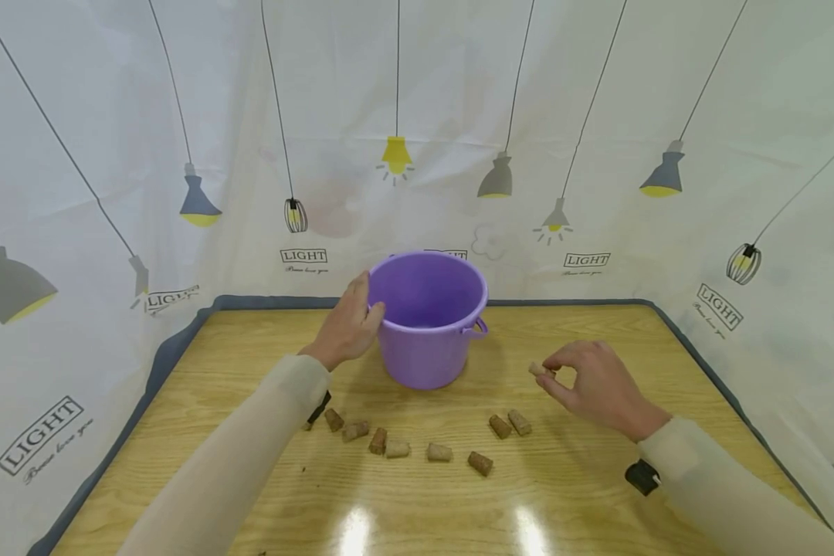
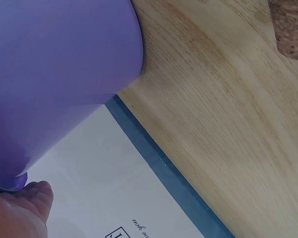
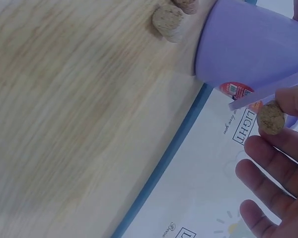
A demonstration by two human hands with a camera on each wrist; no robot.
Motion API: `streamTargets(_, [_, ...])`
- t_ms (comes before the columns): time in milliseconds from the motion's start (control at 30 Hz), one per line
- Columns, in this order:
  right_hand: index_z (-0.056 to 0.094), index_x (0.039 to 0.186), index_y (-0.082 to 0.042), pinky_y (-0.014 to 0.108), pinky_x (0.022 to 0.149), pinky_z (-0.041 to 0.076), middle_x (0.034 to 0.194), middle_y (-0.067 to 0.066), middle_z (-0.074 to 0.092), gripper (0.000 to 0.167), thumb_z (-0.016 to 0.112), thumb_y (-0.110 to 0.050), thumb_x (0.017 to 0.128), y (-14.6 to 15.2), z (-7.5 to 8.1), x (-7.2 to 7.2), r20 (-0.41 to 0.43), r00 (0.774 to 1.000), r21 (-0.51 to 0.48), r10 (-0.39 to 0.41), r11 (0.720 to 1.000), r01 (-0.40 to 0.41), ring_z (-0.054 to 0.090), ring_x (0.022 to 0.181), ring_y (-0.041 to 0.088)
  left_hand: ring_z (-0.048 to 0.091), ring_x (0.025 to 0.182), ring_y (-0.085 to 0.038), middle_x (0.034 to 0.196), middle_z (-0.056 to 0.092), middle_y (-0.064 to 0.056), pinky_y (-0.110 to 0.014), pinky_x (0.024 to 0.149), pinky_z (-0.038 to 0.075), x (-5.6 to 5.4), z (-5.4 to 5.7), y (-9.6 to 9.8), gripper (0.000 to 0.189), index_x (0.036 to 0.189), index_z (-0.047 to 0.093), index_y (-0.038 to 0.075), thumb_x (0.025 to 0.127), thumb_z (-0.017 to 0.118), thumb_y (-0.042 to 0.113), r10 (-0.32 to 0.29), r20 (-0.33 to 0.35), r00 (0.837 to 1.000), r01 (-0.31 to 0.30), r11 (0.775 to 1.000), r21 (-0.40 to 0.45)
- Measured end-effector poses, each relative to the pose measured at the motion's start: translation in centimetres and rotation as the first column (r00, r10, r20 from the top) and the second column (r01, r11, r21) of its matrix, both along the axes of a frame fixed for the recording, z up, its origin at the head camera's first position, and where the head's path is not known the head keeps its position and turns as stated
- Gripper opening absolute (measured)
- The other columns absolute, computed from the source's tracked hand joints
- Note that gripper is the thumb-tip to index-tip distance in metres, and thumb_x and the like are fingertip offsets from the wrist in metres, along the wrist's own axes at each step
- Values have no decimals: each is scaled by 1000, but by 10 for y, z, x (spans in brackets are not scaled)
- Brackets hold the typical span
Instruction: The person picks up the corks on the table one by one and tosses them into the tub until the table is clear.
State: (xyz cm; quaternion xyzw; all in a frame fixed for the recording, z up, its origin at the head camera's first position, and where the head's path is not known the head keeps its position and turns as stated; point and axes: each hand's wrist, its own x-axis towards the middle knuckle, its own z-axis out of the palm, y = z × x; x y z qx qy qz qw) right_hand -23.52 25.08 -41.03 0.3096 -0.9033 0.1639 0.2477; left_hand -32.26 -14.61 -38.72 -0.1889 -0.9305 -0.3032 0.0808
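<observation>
A purple bucket (image 1: 424, 359) stands upright on the wooden table, its mouth facing up and its handle hanging down. My left hand (image 1: 347, 324) grips the bucket's rim on the left side, thumb over the edge. To the right of the bucket, my right hand (image 1: 601, 390) pinches a wine cork (image 3: 270, 119) between thumb and index finger, above the table. In the right wrist view the other fingers are spread apart. Several more corks lie in front of the bucket, among them a pale cork (image 1: 439, 452), a dark cork (image 1: 480, 463) and a pair at the right, including a light cork (image 1: 519, 422).
The wooden table (image 1: 570, 494) ends at a dark blue border (image 1: 563, 302) along the back and sides. Behind it hangs a white sheet (image 1: 417, 69) printed with lamps. Each wrist wears a dark strap, such as the right wrist strap (image 1: 642, 477).
</observation>
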Motion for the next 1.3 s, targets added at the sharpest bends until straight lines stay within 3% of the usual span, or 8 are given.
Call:
streamTargets(533, [80,82,-14,53,74,55,75,-7,73,9,79,-21,88,-5,17,-14,-27,1000,-15,-1,1000,1,66,68,14,11,156,-34,170,7,-21,-48,128,11,0,0,0,74,163,1,-3,107,32,35,-8,17,1000,8,1000,19])
streamTargets(967, [80,86,-12,56,81,52,81,-2,76,10,79,-22,89,-13,32,-18,-1,998,-29,-56,998,56,69,75,22,11,156,-33,170,8,-22,-44,128,11,1,2,1,74,162,2,-4,107,32,35,-9,7,1000,9,1000,15])
streamTargets(1300, [81,87,-13,45,70,48,82,-1,76,14,79,-26,89,-23,40,-23,-55,996,-23,-68,997,67,69,77,23,12,156,-33,170,8,-22,-45,128,12,1,2,1,74,162,2,-4,107,33,34,-10,8,1000,10,1000,22])
